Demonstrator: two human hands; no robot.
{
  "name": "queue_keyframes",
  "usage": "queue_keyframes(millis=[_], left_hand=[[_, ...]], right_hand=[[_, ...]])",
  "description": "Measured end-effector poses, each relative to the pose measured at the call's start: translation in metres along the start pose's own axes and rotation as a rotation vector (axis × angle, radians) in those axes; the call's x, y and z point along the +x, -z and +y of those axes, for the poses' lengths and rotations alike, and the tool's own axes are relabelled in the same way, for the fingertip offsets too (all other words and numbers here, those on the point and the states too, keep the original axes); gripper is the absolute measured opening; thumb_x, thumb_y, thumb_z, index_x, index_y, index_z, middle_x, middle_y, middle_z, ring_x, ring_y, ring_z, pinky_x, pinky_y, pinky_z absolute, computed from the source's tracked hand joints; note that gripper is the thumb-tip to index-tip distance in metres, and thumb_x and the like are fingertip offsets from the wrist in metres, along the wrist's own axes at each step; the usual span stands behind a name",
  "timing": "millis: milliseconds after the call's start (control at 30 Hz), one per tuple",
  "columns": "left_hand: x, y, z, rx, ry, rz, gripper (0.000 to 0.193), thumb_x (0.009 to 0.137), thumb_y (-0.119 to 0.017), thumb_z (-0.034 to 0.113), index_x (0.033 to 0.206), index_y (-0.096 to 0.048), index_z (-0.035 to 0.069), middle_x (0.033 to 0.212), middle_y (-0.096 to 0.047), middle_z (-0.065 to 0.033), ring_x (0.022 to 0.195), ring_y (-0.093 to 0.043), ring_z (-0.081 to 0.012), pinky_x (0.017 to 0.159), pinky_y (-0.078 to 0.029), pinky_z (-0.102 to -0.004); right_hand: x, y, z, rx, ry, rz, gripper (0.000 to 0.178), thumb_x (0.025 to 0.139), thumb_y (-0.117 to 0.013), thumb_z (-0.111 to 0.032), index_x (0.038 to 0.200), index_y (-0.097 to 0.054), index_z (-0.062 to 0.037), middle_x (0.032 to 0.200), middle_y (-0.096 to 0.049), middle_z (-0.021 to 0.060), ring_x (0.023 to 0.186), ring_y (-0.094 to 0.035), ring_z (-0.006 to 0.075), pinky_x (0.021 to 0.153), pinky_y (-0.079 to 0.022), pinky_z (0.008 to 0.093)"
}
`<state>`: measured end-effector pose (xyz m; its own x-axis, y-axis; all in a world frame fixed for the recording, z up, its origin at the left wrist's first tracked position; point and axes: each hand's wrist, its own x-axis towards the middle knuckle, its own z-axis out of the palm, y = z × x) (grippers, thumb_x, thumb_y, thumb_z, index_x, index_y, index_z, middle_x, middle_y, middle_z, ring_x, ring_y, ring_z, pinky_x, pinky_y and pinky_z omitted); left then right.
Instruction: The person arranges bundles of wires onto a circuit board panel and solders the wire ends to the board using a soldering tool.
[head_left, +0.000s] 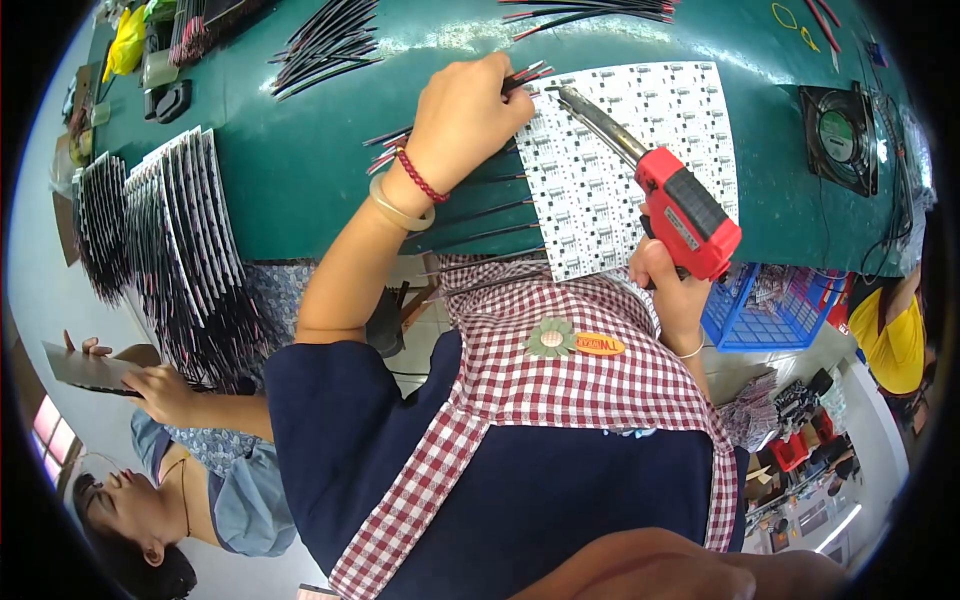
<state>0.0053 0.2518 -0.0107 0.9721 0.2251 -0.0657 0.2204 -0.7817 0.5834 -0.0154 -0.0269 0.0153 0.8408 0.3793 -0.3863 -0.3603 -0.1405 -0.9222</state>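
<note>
My left hand pinches a small bunch of black and red wires by the far left corner of a white circuit board sheet. The sheet bears rows of small black parts. My right hand is wrapped round the grip of a red and black soldering gun. Its long metal nose reaches over the sheet, and its tip lies close to the wire ends at my left fingers. Several black wires stick out leftward from the sheet's left edge. My left wrist hides part of the bunch.
Loose wire piles lie at the back of the green table. Stacked boards with hanging wires stand at the left, near a co-worker's hand holding a flat panel. A black fan and a blue crate are at the right.
</note>
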Motion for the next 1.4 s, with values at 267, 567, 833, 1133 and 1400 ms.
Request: queue_keyframes(millis=[267,567,833,1133,1400], left_hand=[[-0.007,-0.007,0.002,-0.065,0.009,0.037,0.024,0.074,-0.062,0.018,0.071,-0.058,-0.005,0.059,-0.057,-0.0225,0.056,-0.059,-0.0382,0.056,-0.047,-0.0423],[-0.008,-0.006,0.002,-0.049,-0.008,0.018,0.024,0.074,-0.063,0.018,0.068,-0.058,-0.005,0.059,-0.057,-0.0221,0.056,-0.058,-0.0389,0.057,-0.047,-0.0435],[-0.007,-0.006,0.002,-0.054,-0.012,0.015,0.024,0.073,-0.062,0.017,0.067,-0.057,-0.005,0.058,-0.056,-0.0228,0.056,-0.057,-0.0396,0.057,-0.046,-0.0444],[-0.009,-0.006,0.005,-0.063,-0.005,0.012,0.025,0.073,-0.062,0.018,0.066,-0.056,-0.006,0.058,-0.055,-0.0233,0.056,-0.057,-0.0401,0.057,-0.046,-0.0449],[-0.006,-0.005,0.005,-0.049,-0.002,0.007,0.025,0.073,-0.062,0.018,0.066,-0.056,-0.006,0.058,-0.055,-0.0235,0.056,-0.056,-0.0408,0.057,-0.045,-0.0452]], right_hand=[[0.000,0.004,-0.004,0.024,-0.042,0.063,0.013,0.084,-0.072,-0.008,0.090,-0.063,-0.0012,0.069,-0.060,0.0012,0.055,-0.054,0.0081,0.051,-0.042,0.0235],[-0.004,0.005,-0.006,-0.114,-0.075,0.049,0.018,0.089,-0.061,-0.011,0.097,-0.056,0.0050,0.062,-0.051,0.0025,0.051,-0.046,0.0095,0.050,-0.037,0.0247],[0.002,0.001,-0.015,-0.093,-0.034,0.026,0.023,0.089,-0.059,-0.013,0.072,-0.053,-0.0003,0.058,-0.048,0.0034,0.049,-0.046,0.0115,0.048,-0.036,0.0250],[-0.001,0.000,-0.018,-0.061,-0.066,0.025,0.020,0.090,-0.058,-0.014,0.078,-0.055,0.0016,0.057,-0.047,0.0033,0.047,-0.044,0.0110,0.048,-0.035,0.0261],[0.003,0.001,-0.018,-0.020,-0.073,0.028,0.027,0.090,-0.058,-0.013,0.108,-0.052,0.0059,0.058,-0.047,0.0030,0.047,-0.042,0.0103,0.049,-0.037,0.0262]])
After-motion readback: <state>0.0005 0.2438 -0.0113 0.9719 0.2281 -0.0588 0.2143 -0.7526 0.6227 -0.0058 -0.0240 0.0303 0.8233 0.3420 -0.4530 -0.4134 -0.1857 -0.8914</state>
